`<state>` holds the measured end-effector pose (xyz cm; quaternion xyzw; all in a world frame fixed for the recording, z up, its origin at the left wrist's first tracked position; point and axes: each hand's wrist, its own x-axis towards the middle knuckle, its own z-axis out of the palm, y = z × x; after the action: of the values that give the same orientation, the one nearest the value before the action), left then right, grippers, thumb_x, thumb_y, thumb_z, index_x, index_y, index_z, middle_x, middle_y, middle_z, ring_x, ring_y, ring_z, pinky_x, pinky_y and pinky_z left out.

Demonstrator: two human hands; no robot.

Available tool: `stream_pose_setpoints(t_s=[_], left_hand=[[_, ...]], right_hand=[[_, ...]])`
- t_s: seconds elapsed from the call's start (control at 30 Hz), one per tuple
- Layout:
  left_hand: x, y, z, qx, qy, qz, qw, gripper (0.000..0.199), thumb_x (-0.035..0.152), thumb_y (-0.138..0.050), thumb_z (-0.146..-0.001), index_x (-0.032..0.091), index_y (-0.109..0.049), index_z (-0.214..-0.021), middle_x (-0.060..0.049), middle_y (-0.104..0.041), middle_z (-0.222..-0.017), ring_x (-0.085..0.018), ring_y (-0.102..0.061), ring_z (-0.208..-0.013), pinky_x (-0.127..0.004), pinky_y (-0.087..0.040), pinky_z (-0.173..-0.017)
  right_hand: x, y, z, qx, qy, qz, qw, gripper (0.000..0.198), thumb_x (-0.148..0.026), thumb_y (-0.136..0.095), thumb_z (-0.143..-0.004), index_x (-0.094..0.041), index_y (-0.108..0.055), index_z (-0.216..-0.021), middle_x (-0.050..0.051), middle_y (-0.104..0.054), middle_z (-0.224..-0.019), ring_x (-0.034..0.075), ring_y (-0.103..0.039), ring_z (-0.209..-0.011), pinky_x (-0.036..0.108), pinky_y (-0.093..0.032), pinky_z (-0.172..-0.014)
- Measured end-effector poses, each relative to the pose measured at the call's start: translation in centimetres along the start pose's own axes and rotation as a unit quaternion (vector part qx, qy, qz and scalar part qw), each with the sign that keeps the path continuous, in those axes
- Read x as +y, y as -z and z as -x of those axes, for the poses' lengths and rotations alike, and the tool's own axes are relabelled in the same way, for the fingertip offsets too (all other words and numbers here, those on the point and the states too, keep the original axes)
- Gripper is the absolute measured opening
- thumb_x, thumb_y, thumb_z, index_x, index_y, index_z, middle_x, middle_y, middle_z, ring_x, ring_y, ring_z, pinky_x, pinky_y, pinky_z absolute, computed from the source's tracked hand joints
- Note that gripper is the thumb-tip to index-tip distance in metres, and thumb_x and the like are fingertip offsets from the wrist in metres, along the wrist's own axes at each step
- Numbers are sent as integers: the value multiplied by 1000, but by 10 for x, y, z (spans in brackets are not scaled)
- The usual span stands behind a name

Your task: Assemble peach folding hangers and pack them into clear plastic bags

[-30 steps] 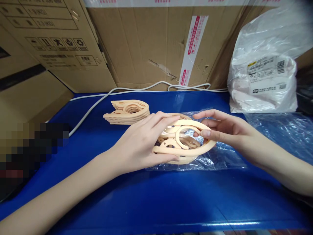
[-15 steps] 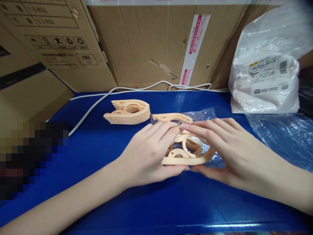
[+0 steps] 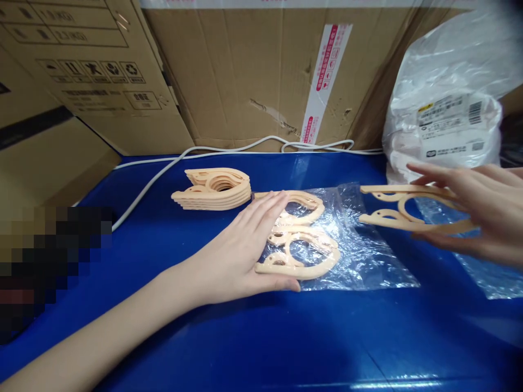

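A peach hanger (image 3: 390,220) is held at R by the R hand (image 3: 490,212); its rounded end is partly covered by the hand & its two tips are pointed L, twd the clear bag (image 3: 379,272). R grip = closed, hanger pinched betw. thumb on near side & fingers on far side. Its height above the desk (image 3: 245,343) can't be judged. L hand (image 3: 237,250) is laid over the L ends of the bagged hangers (image 3: 316,272), grip spread, fingers stretched across them & thumb set apart along the near edge; how hard they're pressed can't be told. Those hangers are laid flat mid-desk, one group nearer, one farther, rounded ends turned R; film glints are seen across them, & the R part of the bag is spread flat, wrinkled. Farther back, L of the bag, a neat stack (image 3: 220,204) of the same hangers is set on the desk, several layers, tips L. Behind it a white cable (image 3: 272,136) is strung along the back of the desk, up to a big carton (image 3: 245,71) marked w/ red-and-white tape (image 3: 327,65). A printed box (image 3: 102,125) is placed back L. Back R, a white bag (image 3: 408,130) w/ a label is partly hidden by the R hand; more film (image 3: 492,280) is laid in front of it.
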<state>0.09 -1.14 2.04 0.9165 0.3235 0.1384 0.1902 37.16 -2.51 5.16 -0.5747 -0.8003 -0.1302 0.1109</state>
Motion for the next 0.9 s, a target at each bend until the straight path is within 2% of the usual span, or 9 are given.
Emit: stream_pose_setpoints(t_s=[0.07, 0.17, 0.27, 0.4, 0.47, 0.57, 0.67, 0.8, 0.9], left_hand=[[-3, -4, -1, -2, 0, 11, 1000, 106, 73, -59, -78, 17, -11, -154, -19, -20, -159, -35, -18, -148, -56, -23, -119], [-6, -9, -3, -11, 7, 24, 1000, 104, 72, -59, -78, 18, -14, -154, -20, -21, -159, -36, -19, -147, -58, -23, -118], [-7, -11, -3, -16, 13, 38, 999, 105, 72, -60, -78, 17, -13, -155, -20, -20, -159, -36, -17, -147, -59, -23, -117], [-7, -13, -1, -24, 22, 41, 999, 108, 73, -58, -78, 15, -10, -154, -21, -16, -160, -35, -14, -148, -59, -22, -118], [-7, -13, -1, -30, 25, 37, 999, 108, 74, -57, -78, 14, -9, -154, -20, -15, -160, -34, -12, -149, -58, -20, -118], [-7, -13, 0, -31, 23, 35, 999, 108, 75, -57, -77, 14, -10, -154, -19, -14, -161, -33, -11, -149, -57, -20, -119], [-7, -12, 0, -27, 18, 40, 999, 104, 72, -56, -81, 15, -10, -154, -18, -14, -161, -33, -11, -149, -56, -20, -120], [-5, -9, 0, -3, 22, 34, 999, 79, 58, -46, -94, 16, -15, -153, -16, -20, -160, -29, -16, -149, -54, -21, -120], [-4, -7, -1, 21, 38, 30, 999, 72, 52, -47, -96, 14, -20, -151, -15, -30, -156, -28, -27, -145, -50, -26, -119]], right_hand=[[1, -6, 2, -38, 43, 20, 998, 77, -66, -56, -81, -32, -34, -147, 16, -67, -116, 39, -58, -108, 52, -38, -83], [-10, -12, 2, -74, 81, -70, 992, 73, -63, -54, -83, -36, -31, -147, 13, -67, -117, 39, -61, -104, 55, -41, -82], [-24, -12, -2, -106, 78, -166, 977, 69, -59, -57, -83, -41, -30, -145, 9, -63, -127, 38, -61, -110, 57, -45, -87], [-40, -14, -7, -128, 41, -252, 958, 69, -52, -62, -84, -42, -30, -144, 8, -54, -137, 33, -59, -117, 48, -51, -87], [-48, -18, -9, -118, 34, -259, 958, 72, -51, -63, -83, -40, -28, -146, 9, -54, -135, 32, -59, -116, 48, -51, -88], [-62, -26, -13, -87, 74, -233, 966, 75, -53, -63, -83, -33, -29, -147, 10, -60, -127, 34, -59, -111, 53, -47, -89], [-72, -31, -15, -89, 102, -241, 961, 77, -55, -60, -84, -27, -28, -149, 15, -58, -133, 34, -58, -109, 53, -47, -87], [-64, -27, -14, -107, 91, -253, 957, 81, -56, -63, -82, -32, -26, -150, 11, -53, -139, 34, -54, -119, 51, -47, -93], [-48, -21, -11, -124, 65, -242, 960, 79, -56, -64, -82, -34, -29, -149, 8, -59, -131, 32, -55, -119, 47, -46, -96]])
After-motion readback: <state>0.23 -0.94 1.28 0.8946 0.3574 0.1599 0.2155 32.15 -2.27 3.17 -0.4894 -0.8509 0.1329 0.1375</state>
